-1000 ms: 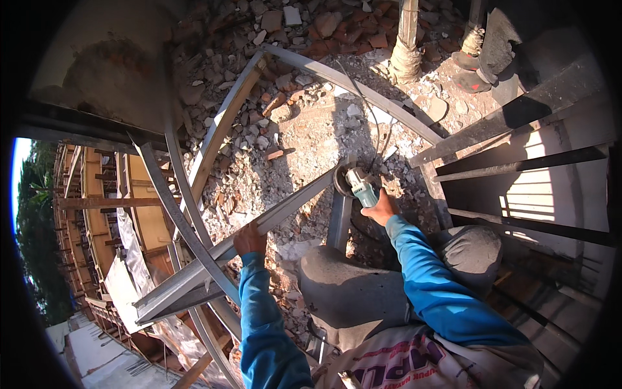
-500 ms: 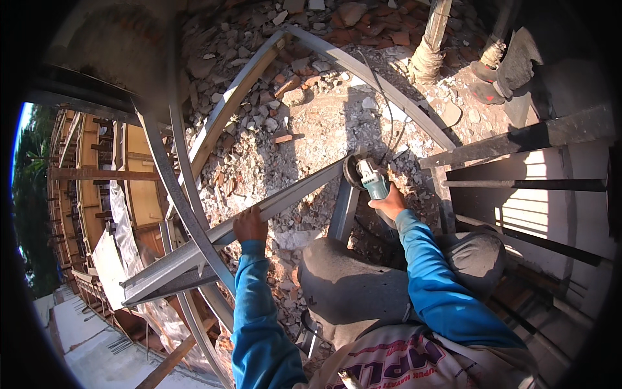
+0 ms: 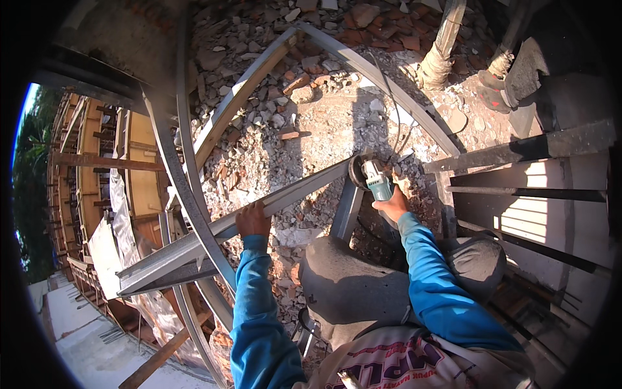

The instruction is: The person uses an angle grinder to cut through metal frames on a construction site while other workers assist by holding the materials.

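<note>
My right hand (image 3: 393,205) is wrapped around a teal angle grinder (image 3: 380,188) with a silver head. The grinder's round disc sits at the far end of a long grey metal channel (image 3: 304,187); whether it touches the metal I cannot tell. With fingers over its upper edge, my left hand (image 3: 253,220) grips that channel about midway. The channel slants from the lower left up to the disc, passing under a curved-looking metal strip (image 3: 217,243). Below the disc end stands a second grey metal piece (image 3: 346,212), beside my bent knee (image 3: 350,272).
Broken rubble (image 3: 259,136) covers the ground. A bent metal frame (image 3: 379,81) arches ahead, with a thin cable (image 3: 389,97) near it. Wrapped posts (image 3: 437,65) and a gloved hand or shoe-like shape (image 3: 494,93) are at upper right. Dark bars (image 3: 528,192) line the right; wooden formwork (image 3: 139,175) lies left.
The view has shifted slightly, moving the surroundings a little within the picture. Both hands keep their holds, with the grinder still at the channel's far end.
</note>
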`<state>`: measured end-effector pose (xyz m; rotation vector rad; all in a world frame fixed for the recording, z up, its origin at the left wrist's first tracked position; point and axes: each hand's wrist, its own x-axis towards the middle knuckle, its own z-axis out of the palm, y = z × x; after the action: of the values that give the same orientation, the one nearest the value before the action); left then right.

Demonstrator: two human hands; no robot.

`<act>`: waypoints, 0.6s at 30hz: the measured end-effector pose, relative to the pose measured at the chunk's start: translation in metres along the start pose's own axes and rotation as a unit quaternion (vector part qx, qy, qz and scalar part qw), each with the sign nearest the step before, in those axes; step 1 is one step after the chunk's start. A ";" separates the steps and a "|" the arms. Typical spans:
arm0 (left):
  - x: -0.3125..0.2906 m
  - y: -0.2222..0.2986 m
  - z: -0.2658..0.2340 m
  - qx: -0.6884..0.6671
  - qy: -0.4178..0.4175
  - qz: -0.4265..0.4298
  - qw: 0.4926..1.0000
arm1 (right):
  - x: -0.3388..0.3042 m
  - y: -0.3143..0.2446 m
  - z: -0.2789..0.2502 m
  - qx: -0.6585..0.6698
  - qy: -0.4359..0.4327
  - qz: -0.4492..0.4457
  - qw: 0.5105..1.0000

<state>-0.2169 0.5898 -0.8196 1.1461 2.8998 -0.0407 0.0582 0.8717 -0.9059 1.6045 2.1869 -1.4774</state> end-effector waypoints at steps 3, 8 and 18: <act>0.001 0.001 -0.001 0.000 0.004 0.000 1.000 | 0.002 0.004 -0.001 0.001 0.002 -0.006 1.000; 0.001 0.001 -0.002 -0.007 0.007 0.000 1.000 | 0.008 0.012 0.002 0.018 0.003 -0.025 1.000; 0.002 0.002 -0.002 -0.006 0.002 -0.008 1.000 | 0.008 0.005 -0.003 0.049 -0.018 -0.025 0.998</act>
<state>-0.2170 0.5927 -0.8177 1.1221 2.9098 -0.0205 0.0597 0.8793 -0.9114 1.5487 2.1816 -1.6385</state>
